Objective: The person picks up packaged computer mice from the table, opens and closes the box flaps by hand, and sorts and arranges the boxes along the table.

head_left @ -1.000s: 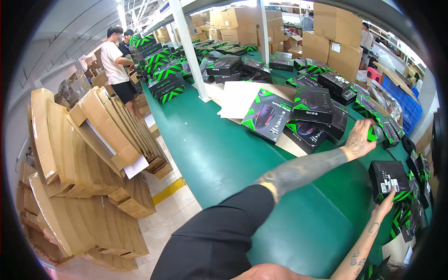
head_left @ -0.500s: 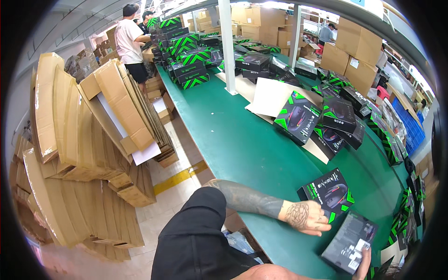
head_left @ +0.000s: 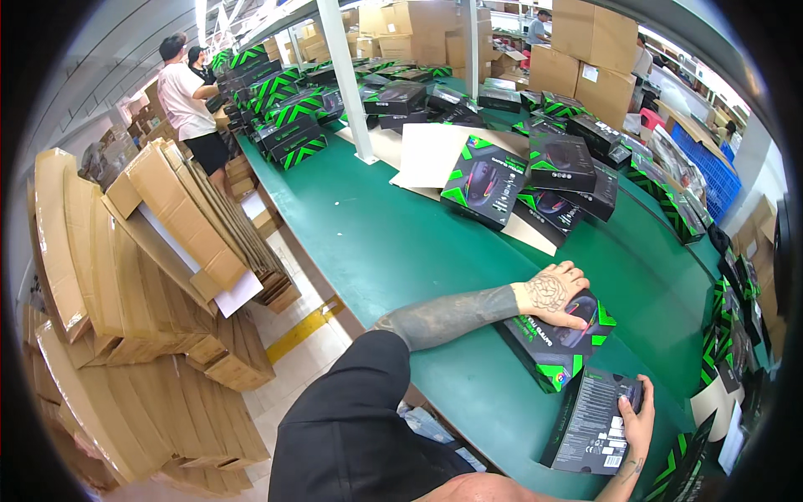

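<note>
A black and green computer mouse box [head_left: 548, 345] is on the green table in front of me, its printed picture side up. My left hand [head_left: 552, 294] lies across its far end, with the fingers over the far edge and the thumb on the face. Nearer to me, a second mouse box [head_left: 590, 431] shows its dark back with small print and a white label patch. My right hand [head_left: 638, 418] grips this one at its right side, thumb on top. The near corner of the first box touches or nearly touches the second; I cannot tell which.
More mouse boxes [head_left: 483, 182] lie on cardboard farther up the green table [head_left: 368, 276]. A tall stack of boxes [head_left: 284, 125] stands at the far left, near a person [head_left: 186, 105]. White posts [head_left: 343, 79] rise from the table. Flattened cartons [head_left: 109, 293] lean on the left.
My left hand has moved up and over the far end of the picture-side box, now gripping it. The box in my right hand has shifted slightly left and turned. The whole view has swung right.
</note>
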{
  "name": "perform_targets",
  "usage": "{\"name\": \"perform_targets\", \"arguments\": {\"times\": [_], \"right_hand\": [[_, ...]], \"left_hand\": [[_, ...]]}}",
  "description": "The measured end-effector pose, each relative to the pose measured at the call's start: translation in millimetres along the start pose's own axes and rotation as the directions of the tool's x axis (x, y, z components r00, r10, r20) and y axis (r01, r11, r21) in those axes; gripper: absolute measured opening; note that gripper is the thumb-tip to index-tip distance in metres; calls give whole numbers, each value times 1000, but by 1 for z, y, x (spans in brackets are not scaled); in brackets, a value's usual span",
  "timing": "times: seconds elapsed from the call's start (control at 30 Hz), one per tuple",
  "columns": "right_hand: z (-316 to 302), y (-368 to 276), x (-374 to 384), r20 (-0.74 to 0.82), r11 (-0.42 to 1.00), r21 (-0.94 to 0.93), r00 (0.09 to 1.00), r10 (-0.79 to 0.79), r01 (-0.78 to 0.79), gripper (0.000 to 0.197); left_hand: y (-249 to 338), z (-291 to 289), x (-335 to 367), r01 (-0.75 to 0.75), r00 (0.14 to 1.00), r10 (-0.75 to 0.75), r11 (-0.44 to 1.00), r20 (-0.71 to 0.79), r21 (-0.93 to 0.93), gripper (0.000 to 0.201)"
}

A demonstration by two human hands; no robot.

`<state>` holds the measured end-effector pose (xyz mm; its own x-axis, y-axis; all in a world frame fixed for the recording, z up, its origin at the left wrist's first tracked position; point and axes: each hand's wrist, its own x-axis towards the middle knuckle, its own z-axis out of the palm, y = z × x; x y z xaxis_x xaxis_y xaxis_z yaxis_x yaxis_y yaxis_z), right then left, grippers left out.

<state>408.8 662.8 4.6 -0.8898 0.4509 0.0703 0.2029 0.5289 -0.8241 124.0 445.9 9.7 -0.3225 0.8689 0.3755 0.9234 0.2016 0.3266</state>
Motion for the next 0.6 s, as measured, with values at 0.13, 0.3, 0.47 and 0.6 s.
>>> {"name": "perform_targets", "arguments": {"times": [0.13,0.3,0.47,0.6], "right_hand": [[-2,1,-9,-101,997,-25,993,65,-68,53],[-13,39,-11,-292,988,-72,950,109,-135,48],[10,25,-5,-386,982,-84,914,125,-170,48],[16,-5,-6,-348,961,-234,936,56,-145,48]], "left_hand": [[-3,-5,-18,25,1000,-25,999,-14,-28,80],[-10,-3,-18,-36,999,34,981,-15,-192,73],[12,13,-8,-122,992,126,963,5,-239,67],[17,14,-9,-83,996,88,975,17,-208,65]]}}
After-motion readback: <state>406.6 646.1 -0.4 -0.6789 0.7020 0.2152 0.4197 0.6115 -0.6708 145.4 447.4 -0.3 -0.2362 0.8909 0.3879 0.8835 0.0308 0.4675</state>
